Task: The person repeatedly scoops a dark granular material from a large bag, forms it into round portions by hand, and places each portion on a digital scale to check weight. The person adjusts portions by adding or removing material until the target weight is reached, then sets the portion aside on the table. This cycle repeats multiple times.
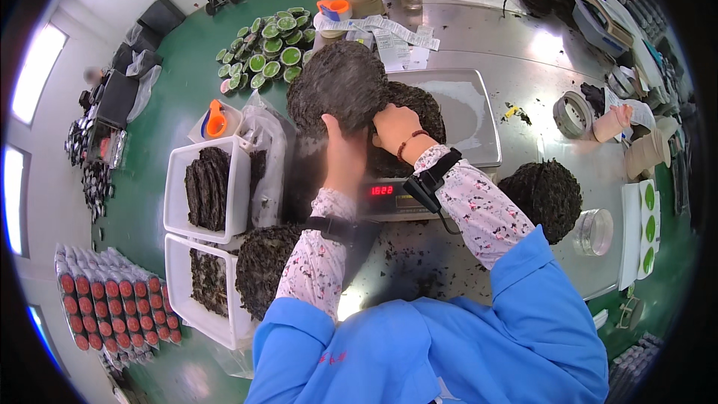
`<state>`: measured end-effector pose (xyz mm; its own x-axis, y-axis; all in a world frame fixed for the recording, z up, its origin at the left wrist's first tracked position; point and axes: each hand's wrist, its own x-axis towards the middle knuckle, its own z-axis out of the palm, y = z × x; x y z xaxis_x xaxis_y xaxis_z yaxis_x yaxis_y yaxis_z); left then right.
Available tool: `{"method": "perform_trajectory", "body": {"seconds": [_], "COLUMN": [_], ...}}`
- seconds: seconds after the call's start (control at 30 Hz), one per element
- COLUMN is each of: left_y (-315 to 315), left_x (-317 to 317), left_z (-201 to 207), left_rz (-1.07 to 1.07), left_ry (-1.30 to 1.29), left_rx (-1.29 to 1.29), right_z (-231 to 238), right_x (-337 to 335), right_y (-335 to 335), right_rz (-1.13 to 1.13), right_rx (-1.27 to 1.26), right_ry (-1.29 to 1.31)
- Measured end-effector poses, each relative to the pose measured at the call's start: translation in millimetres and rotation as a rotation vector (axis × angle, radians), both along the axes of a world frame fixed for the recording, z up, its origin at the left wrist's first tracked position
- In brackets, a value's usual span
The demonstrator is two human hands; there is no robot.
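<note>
My left hand (344,157) holds up a round cake of dark dried seaweed (340,86), its thumb along the near edge; the cake is slightly blurred. My right hand (398,130) is closed, its fingers bent at the edge of a second round dried seaweed cake (419,108). That one lies on the metal pan (479,116) of a weighing scale (407,209) with a lit red display. The right fingertips are partly hidden between the two cakes.
Another seaweed cake (544,198) lies to the right, beside a clear round dish (594,232); one (262,265) sits by my left forearm. White bins (170,198) with seaweed stand at left. A metal ring (572,114) and paper labels (393,49) are on the table.
</note>
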<state>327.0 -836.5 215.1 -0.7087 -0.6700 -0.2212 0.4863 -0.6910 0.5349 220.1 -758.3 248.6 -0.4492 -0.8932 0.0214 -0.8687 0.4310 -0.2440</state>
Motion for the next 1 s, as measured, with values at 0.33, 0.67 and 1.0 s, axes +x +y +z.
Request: {"method": "perform_trajectory", "body": {"seconds": [0.33,0.67,1.0], "left_y": [7.9,-5.4,-5.2], "left_x": [-1.4,2.3,42.1], "left_z": [6.8,3.1,82.4], "left_rz": [0.031,0.042,0.16], "left_ry": [-0.002,-0.017,0.171], "left_rx": [-0.05,0.014,-0.029], "right_z": [-51.2,-3.7,34.4], "right_x": [-39.5,-29.3,52.4], "right_y": [23.5,82.6,140.1], "right_rz": [-0.187,0.134,0.253], "right_rx": [-1.02,-1.02,-0.403], "right_ry": [-1.247,-1.937,-0.82]}}
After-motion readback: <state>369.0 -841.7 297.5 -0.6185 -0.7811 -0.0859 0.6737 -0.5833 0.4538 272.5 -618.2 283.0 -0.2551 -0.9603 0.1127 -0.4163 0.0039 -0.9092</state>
